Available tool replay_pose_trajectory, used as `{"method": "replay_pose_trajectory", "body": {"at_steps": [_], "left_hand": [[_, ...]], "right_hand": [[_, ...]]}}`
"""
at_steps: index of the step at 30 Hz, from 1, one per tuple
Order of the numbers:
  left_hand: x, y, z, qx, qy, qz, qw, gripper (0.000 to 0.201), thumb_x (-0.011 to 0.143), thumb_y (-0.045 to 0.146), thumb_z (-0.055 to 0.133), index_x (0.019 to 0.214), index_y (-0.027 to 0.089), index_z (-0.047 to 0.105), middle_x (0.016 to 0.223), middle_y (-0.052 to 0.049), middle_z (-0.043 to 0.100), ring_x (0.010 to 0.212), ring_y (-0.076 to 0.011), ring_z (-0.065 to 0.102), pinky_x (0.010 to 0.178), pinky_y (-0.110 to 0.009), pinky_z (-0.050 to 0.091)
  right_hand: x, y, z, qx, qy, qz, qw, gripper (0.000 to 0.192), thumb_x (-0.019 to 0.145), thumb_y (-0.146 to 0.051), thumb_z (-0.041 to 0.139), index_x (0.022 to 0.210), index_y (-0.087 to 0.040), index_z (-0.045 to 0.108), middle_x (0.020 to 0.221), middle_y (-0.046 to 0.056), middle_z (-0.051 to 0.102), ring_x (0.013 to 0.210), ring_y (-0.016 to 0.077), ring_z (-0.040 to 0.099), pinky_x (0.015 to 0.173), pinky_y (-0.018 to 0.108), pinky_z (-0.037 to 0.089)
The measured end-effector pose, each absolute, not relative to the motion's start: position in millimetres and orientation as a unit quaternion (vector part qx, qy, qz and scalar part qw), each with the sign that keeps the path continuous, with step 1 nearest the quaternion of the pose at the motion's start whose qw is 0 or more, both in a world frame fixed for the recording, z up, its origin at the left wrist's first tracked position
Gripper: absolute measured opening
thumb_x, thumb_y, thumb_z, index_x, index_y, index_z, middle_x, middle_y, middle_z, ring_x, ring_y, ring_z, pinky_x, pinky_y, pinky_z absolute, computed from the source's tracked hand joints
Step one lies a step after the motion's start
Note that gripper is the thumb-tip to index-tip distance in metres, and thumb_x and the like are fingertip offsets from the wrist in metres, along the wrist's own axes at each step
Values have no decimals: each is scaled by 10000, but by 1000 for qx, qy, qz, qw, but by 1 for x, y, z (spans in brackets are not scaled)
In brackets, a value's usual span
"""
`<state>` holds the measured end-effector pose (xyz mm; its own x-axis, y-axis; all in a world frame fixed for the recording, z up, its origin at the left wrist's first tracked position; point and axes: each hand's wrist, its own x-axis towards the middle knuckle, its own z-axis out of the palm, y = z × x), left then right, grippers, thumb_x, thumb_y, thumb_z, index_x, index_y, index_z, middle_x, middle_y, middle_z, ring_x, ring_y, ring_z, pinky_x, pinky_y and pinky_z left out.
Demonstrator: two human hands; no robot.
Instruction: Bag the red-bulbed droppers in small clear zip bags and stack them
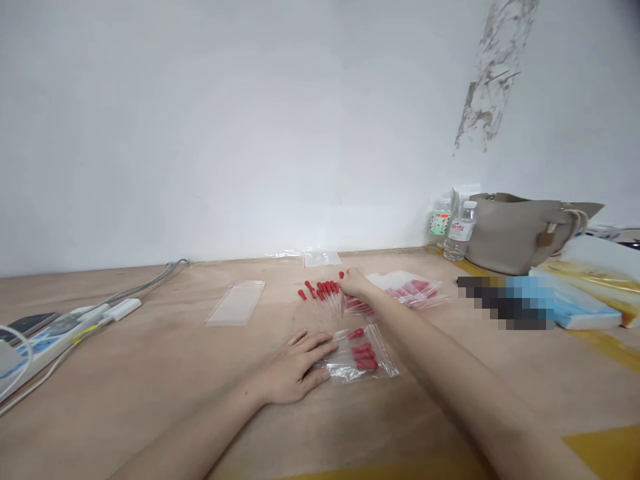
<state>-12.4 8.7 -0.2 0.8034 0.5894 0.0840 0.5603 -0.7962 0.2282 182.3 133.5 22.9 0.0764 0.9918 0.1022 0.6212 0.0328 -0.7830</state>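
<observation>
Fingers spread flat, the left hand presses on the near edge of a small clear plastic zip bag holding a few red-bulbed droppers, at about six o'clock on the bare wooden tabletop. It grips nothing and only pins the film down. That bag looks light, limp and slippery, so it is best held by its open lip. Further out at twelve o'clock, the right hand reaches into a loose row of thin clear droppers with red rubber bulbs, fingertips curled on one; whether it is actually pinched I cannot tell. These droppers seem light and brittle, safest taken by the soft bulb. Filled bags lie at one o'clock, and an empty flat clear sleeve at ten.
</observation>
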Motion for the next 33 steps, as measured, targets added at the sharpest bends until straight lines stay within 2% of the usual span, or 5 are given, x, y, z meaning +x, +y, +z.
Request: {"method": "replay_pose_trajectory", "body": {"at_steps": [4, 8, 14, 22, 33], "left_hand": [[-13, 10, -1, 944, 308, 70, 94, 450, 896, 403, 328, 1327, 292, 260, 1371, -31, 295, 1256, -210, 246, 1042, -447, 133], [-13, 10, -2, 944, 309, 68, 94, 446, 892, 414, 337, 1321, 312, 267, 1372, -18, 294, 1259, -213, 242, 1037, -458, 131], [-12, 11, -3, 941, 312, 79, 101, 444, 887, 427, 348, 1314, 328, 275, 1372, -2, 297, 1256, -210, 248, 1039, -454, 129], [-12, 10, -2, 940, 315, 80, 100, 446, 885, 431, 354, 1312, 325, 280, 1367, -1, 307, 1252, -205, 259, 1040, -448, 135], [-12, 9, -1, 943, 305, 90, 102, 467, 884, 424, 361, 1323, 305, 257, 1363, -10, 314, 1243, -203, 277, 1045, -436, 135]], "right_hand": [[235, 86, 22, -611, -615, 276, 415, 557, 694, -121, 439, 1218, -126, 249, 515, -60, 500, 431, 100, 509, 417, 181, 396], [276, 48, -6, -536, -530, 303, 583, 532, 676, -219, 507, 1151, -193, 270, 551, -91, 448, 419, 100, 506, 401, 203, 429], [272, 34, -39, -498, -448, 355, 652, 541, 636, -300, 600, 1052, -231, 263, 625, -78, 500, 497, 128, 571, 484, 276, 509], [257, 16, -32, -465, -419, 494, 603, 208, 737, -296, 537, 853, -216, 383, 661, -32, 541, 562, 118, 603, 593, 282, 515], [287, 28, -34, -529, -687, 288, 406, 244, 664, -380, 587, 737, -147, 586, 579, -20, 524, 508, 84, 426, 471, 204, 329]]}}
